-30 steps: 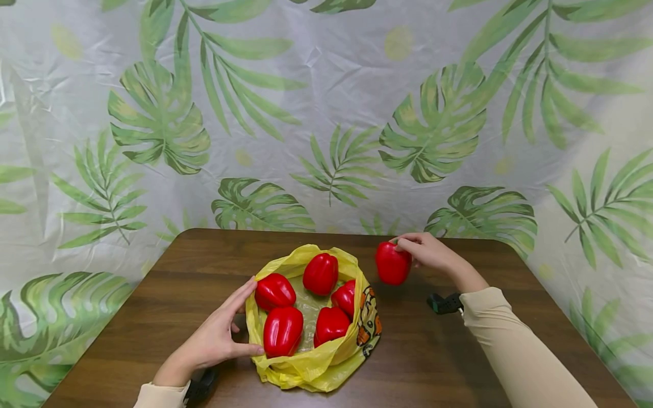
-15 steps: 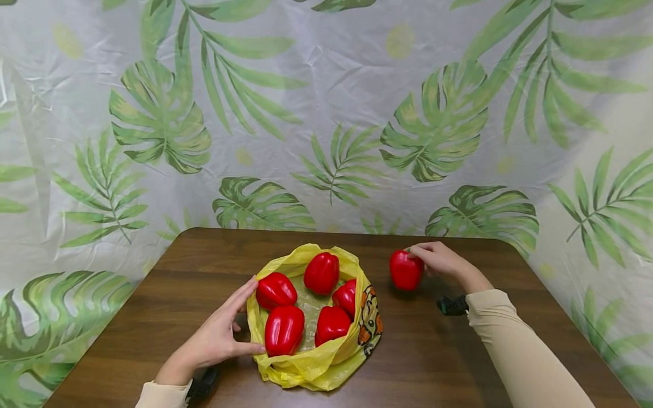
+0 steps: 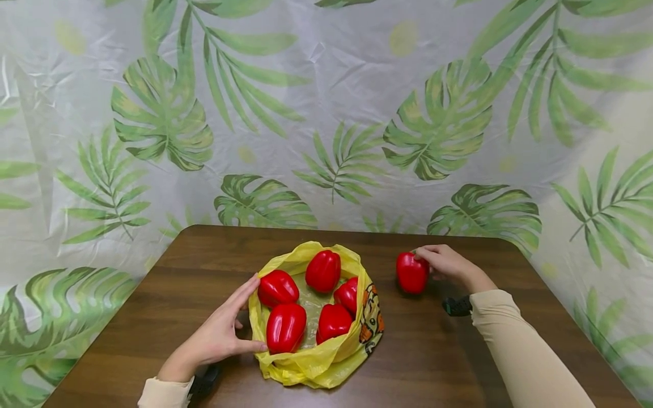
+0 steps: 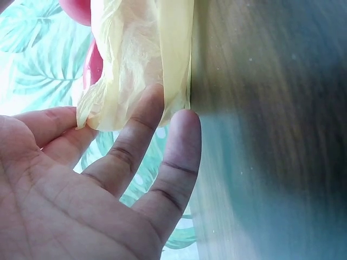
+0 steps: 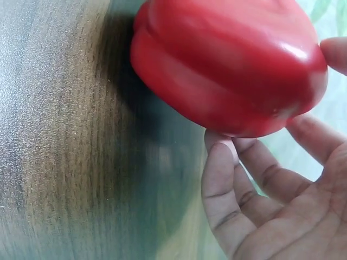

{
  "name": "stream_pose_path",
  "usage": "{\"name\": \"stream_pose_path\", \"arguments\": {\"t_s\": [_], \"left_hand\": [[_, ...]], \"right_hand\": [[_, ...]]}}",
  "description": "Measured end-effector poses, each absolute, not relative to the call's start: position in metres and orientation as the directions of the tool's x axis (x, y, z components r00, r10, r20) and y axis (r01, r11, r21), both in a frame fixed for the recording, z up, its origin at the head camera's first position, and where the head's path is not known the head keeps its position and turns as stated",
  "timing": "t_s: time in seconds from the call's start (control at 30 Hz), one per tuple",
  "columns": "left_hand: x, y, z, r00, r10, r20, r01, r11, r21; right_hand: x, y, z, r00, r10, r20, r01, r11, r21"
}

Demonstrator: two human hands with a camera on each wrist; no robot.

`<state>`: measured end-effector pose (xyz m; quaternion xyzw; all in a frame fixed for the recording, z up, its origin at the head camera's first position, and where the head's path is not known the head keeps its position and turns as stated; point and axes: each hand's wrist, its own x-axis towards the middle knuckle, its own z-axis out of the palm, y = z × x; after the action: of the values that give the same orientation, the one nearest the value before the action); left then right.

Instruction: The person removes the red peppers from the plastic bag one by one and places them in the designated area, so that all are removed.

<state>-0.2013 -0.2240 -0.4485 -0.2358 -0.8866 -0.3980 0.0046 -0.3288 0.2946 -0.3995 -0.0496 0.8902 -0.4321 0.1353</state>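
My right hand [image 3: 451, 266] pinches a red bell pepper [image 3: 411, 273] near its stem end, at the table's right side. In the right wrist view this bell pepper [image 5: 233, 65] fills the top, close over the wood, with the fingertips at its end. A yellow plastic bag [image 3: 326, 362] stands with its mouth wide, holding several red bell peppers [image 3: 286, 328]. My left hand [image 3: 216, 331] lies along the bag's left side, thumb and fingers spread at the rim. The left wrist view has the fairly straight fingers [image 4: 183, 141] against the bag's thin wall [image 4: 176, 54].
Everything is on a brown wooden table [image 3: 204, 255] with rounded far corners. Behind it hangs a pale cloth [image 3: 336, 90] with green leaf prints. A dark wrist device [image 3: 457, 306] shows below the right wrist. Printed orange figures [image 3: 372, 317] mark the bag's right side.
My right hand has moved the bell pepper rightward, away from the bag, and lowered it toward the table. The left hand keeps its place at the bag.
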Motion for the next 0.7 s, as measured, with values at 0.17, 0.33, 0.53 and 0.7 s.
{"name": "stream_pose_path", "arguments": {"t_s": [0.17,0.33,0.53,0.7], "left_hand": [[-0.202,-0.224,-0.448,-0.887,0.415,0.202,0.428,0.575,0.698],[-0.201,-0.223,-0.447,-0.886,0.412,0.213,0.435,0.576,0.693],[-0.2,-0.223,-0.447,-0.887,0.41,0.211,0.432,0.58,0.691],[-0.2,-0.223,-0.447,-0.887,0.411,0.212,0.433,0.577,0.692]], "right_hand": [[-0.329,0.294,-0.401,-0.967,-0.177,-0.183,0.036,0.614,-0.788],[-0.327,0.292,-0.402,-0.975,-0.15,-0.167,0.038,0.624,-0.781],[-0.329,0.294,-0.408,-0.979,-0.136,-0.151,0.031,0.632,-0.775],[-0.331,0.298,-0.414,-0.981,-0.135,-0.137,0.02,0.635,-0.773]]}}
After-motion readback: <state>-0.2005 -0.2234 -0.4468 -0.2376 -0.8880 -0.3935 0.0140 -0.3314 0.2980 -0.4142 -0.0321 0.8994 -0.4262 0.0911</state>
